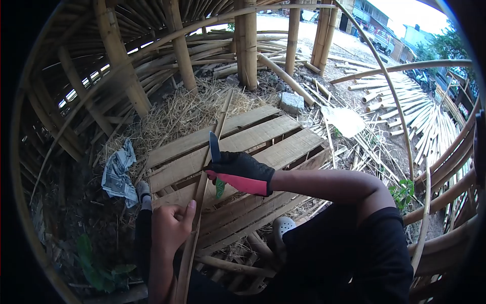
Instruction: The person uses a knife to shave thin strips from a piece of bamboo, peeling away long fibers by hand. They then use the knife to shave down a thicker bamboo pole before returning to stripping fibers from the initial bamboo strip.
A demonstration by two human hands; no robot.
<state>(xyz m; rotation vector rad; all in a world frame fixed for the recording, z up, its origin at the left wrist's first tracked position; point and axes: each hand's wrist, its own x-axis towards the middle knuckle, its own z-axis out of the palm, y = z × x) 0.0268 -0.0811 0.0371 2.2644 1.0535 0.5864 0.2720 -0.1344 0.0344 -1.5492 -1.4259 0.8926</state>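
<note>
A long split bamboo strip (pixel 200 195) runs slantwise from my lap up across a slatted wooden pallet (pixel 243 124). My bare left hand (pixel 171 223) is closed at the strip's lower part, its thumb lying against it; the inner fingers are partly hidden. Higher up, my right hand (pixel 238 171), in a black and red glove, grips a knife (pixel 214 147) whose blade points upward beside the strip. The knife's handle is hidden in the glove. A green patch shows under the gloved fingers.
Crumpled newspaper (pixel 120 175) lies left of the pallet, dry straw (pixel 187 106) behind it. A grey block (pixel 292 103) sits at its far corner. Bamboo posts (pixel 246 50) and curved poles surround me. Many cut bamboo poles (pixel 430 131) lie at right.
</note>
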